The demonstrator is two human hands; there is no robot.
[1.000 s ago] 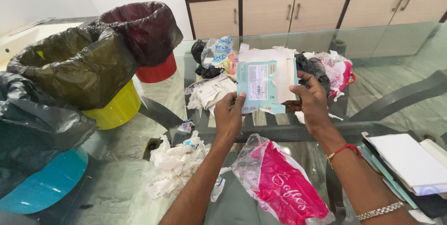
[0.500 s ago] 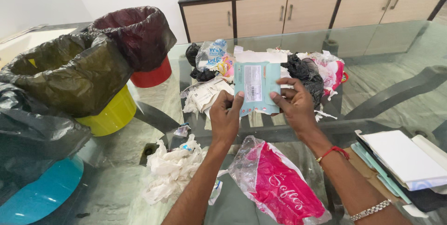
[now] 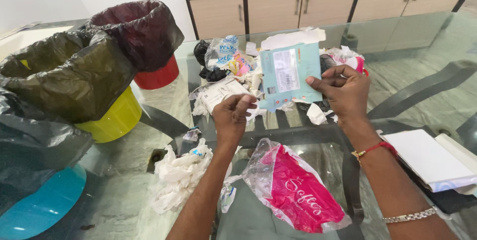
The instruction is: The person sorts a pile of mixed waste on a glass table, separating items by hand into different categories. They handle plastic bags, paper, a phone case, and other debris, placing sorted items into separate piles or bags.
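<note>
My right hand [image 3: 343,93] is pinched on the right edge of a torn light-blue paper packet [image 3: 290,73] with a white label on its face, and it holds that packet up above the glass surface [image 3: 422,36], tilted a little, with a ragged white flap sticking out at its top. My left hand [image 3: 232,116] sits lower and to the left, off the packet, its fingers curled together; it may be nipping a small scrap of white paper, but from this angle I cannot tell for sure. Behind the packet lies a heap of rubbish: crumpled white papers [image 3: 221,96], a clear printed wrapper [image 3: 224,51], black plastic bits [image 3: 211,73] and a pink and white bag [image 3: 350,58]. Nearer to me, just beside my left forearm, a wad of white tissue [image 3: 176,175] rests on the surface, and between my 2 arms lies a pink plastic bag with a clear end [image 3: 293,190]. At the far left stand 3 bins lined with dark bags: a red bin [image 3: 159,76], a yellow bin [image 3: 112,118] and a teal bin [image 3: 42,202]. By my right forearm sits a stack of white sheets and folders [image 3: 432,163]. A thin red thread [image 3: 375,148] circles my right wrist and a silver bracelet [image 3: 410,215] sits further up that arm. Wooden cabinets [image 3: 298,6] run along the back wall.
</note>
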